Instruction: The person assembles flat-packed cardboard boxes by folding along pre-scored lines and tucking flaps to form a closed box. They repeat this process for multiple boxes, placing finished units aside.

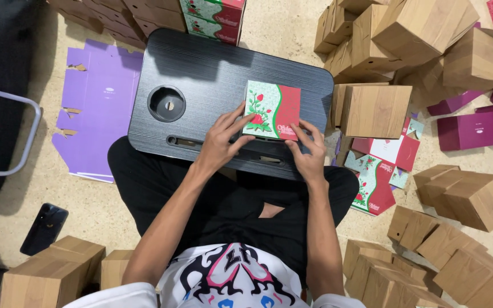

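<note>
One black lap table (212,68) sits across the person's legs, and on it lies one small box printed green, white and red with roses (271,110), held by two hands, the left hand (222,138) and the right hand (307,152). On the floor there is one flat purple cardboard sheet (95,108), one dark phone (44,228), and two purple boxes (467,130) at the right edge. Plain brown cardboard boxes (375,109) lie in heaps on all sides, well over a dozen, too overlapped to count exactly.
</note>
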